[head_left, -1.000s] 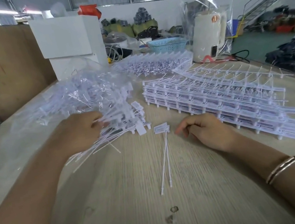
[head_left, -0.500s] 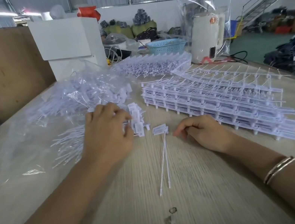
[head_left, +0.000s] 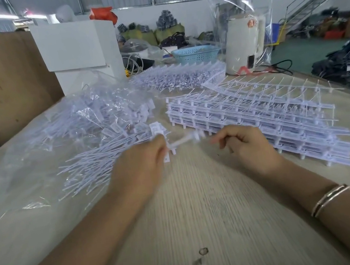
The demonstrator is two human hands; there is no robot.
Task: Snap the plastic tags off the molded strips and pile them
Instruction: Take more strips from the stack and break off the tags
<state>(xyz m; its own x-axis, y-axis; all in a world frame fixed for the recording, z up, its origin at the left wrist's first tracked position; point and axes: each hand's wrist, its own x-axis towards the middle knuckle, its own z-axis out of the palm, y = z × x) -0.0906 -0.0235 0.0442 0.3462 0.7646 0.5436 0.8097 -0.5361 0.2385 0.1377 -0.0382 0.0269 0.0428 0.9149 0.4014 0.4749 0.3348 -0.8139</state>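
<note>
Since the earlier frame, your left hand has come off the pile and taken the loose tags up from the table; they now lie blurred and crosswise between both hands. Left fingers are curled round the tag heads. Your right hand, at 3 o'clock from the left, is curled with fingertips toward the tags' far end; whether it grips them cannot be told.

Handling: judge each tag as very light, with a thin whippy tail and a small stiff flat head. Pinch at the head, not the tail, which will likely bend and slip.

Deposit on the pile of tags at 9 o'clock. Draw further stock from the stacked molded strips at 2 o'clock; grip a strip by its rigid spine.
</note>
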